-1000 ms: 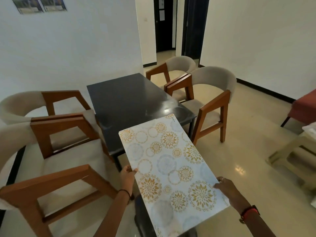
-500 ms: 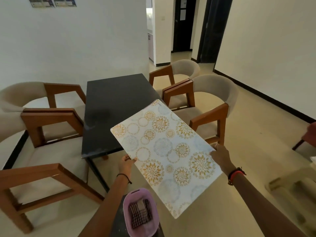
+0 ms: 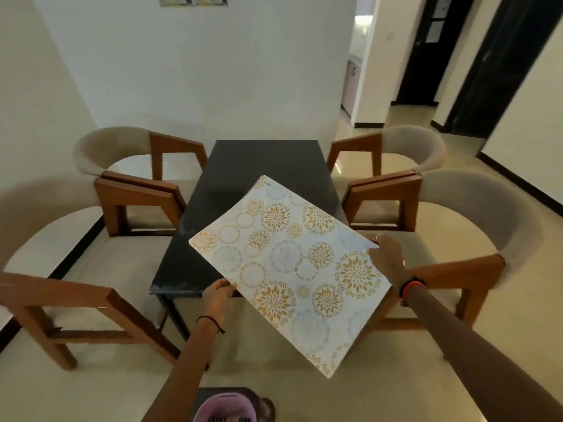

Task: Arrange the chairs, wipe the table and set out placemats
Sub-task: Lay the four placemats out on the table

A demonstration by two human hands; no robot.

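Placemat: a white sheet [image 3: 292,269] printed with gold and pale blue floral circles, held up in the air at a slant between both hands. Its far corner lies over the near half of the table and its near corner hangs over the floor. Whether it touches the tabletop cannot be told.
Left hand: the left hand [image 3: 217,296] pinches the placemat's left edge near the table's front corner, thumb on top and fingers underneath.
Right hand: the right hand [image 3: 387,257] clasps the placemat's right edge, back of the hand facing the camera, fingers curled at the edge. A ring [image 3: 378,237] shows on one finger.
Wrists: a thin dark cord [image 3: 210,321] on the left, a red and black band [image 3: 411,287] on the right.
Table: a dark rectangle [image 3: 262,166] running away from the person, its far end toward the white wall, with faint dull smears on the surface.
Chairs: four wood-framed chairs with beige padding, two on each side of the table. Left near [image 3: 61,254], left far [image 3: 122,153], right far [image 3: 405,147], right near [image 3: 487,214]. On each side the two armrests stand just beside each other.
Basket: a pink rim [image 3: 225,409] shows at the bottom edge, its contents too blurred to tell.
Background: posters [image 3: 193,0] high on the wall, a dark door [image 3: 426,50] down the hallway at right.
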